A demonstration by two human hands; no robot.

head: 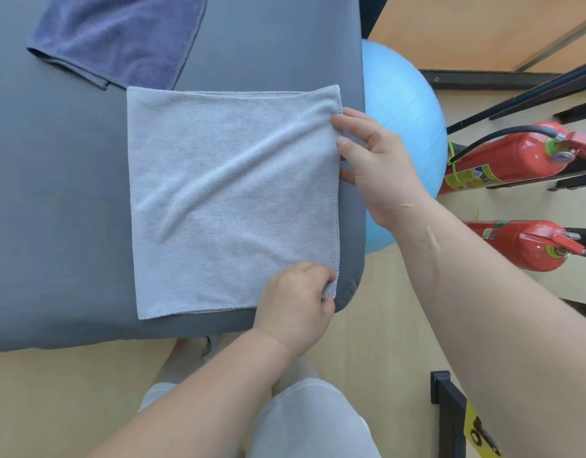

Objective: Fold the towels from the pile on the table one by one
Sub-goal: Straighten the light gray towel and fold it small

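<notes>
1. The left hand (298, 302) and the right hand (377, 163) are both bare.
2. The left forearm (202, 391) and the right forearm (483, 292) are uncovered as far as the frame shows.
3. The right forearm has a short raised streak, with a smaller one near the wrist.
4. Loose, light grey fabric shorts (311, 421) cover both thighs, their hems ending at bare legs.

The left hand (295, 302), at lower centre of the frame, has its fingers (318, 276) curled, pinching the grey towel (225, 193) at its lower right corner. The right hand (381, 170), at centre right, points leftward and pinches the towel's right edge. Both forearms are bare.
</notes>
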